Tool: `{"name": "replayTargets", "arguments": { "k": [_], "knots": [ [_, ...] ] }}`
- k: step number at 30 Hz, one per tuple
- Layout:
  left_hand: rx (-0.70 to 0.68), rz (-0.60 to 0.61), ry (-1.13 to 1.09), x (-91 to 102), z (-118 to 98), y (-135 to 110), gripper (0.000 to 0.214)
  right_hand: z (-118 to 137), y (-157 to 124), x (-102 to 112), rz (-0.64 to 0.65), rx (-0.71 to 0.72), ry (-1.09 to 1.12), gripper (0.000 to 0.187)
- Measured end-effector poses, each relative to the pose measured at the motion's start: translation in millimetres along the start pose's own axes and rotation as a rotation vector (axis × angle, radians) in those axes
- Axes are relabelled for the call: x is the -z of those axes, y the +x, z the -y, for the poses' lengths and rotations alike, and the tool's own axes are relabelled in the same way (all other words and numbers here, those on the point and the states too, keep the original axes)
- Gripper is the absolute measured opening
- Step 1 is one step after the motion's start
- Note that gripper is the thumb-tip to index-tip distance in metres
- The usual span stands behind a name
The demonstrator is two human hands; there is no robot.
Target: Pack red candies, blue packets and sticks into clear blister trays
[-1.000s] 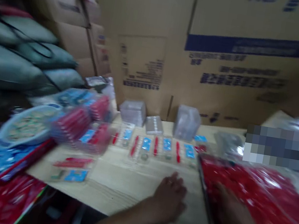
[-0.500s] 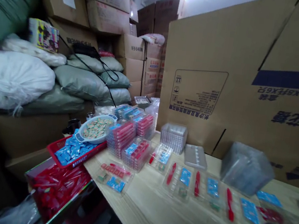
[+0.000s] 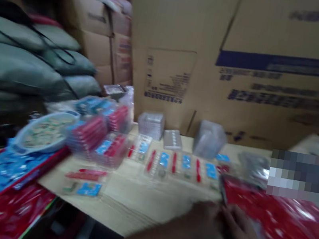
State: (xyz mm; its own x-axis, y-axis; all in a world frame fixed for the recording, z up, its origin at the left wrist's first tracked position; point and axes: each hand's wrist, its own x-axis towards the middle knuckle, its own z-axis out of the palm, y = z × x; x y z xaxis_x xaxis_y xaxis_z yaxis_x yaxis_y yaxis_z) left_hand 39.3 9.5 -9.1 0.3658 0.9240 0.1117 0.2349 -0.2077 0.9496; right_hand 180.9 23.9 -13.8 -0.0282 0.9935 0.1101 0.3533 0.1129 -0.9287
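Note:
My left hand (image 3: 201, 219) and my right hand (image 3: 239, 229) are close together at the near right of the pale wooden table (image 3: 129, 195), both blurred. The fingers of my right hand lie at the dark edge of a large shiny red foil package (image 3: 279, 223), and my left hand is just beside that edge. Whether either hand grips it is hidden by the blur. A row of clear plastic blister trays (image 3: 179, 165) with red and blue pieces lies just beyond my hands.
Stacked clear trays of red pieces (image 3: 90, 137) stand left on the table, by a white bowl (image 3: 44, 133) and a red tray of blue sachets (image 3: 14, 173). Cardboard cartons (image 3: 246, 68) rise behind, with green sacks (image 3: 20, 61) at left. A pixelated patch covers the right.
My left hand has moved right, from the middle of the table to beside my right hand. The view swung up and right half a second ago, then dropped back to the table.

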Motion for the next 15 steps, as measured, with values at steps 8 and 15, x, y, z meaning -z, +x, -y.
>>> {"name": "replayTargets", "arguments": {
  "k": [8, 15],
  "knots": [
    [0.355, -0.309, -0.72, 62.1, 8, -16, 0.03, 34, 3, 15, 0.109, -0.409, 0.816, 0.033],
    [0.332, -0.397, -0.535, 100.9, 8, -30, 0.034, 23, -20, -35, 0.19, -0.168, 0.337, 0.015]
  ]
}}
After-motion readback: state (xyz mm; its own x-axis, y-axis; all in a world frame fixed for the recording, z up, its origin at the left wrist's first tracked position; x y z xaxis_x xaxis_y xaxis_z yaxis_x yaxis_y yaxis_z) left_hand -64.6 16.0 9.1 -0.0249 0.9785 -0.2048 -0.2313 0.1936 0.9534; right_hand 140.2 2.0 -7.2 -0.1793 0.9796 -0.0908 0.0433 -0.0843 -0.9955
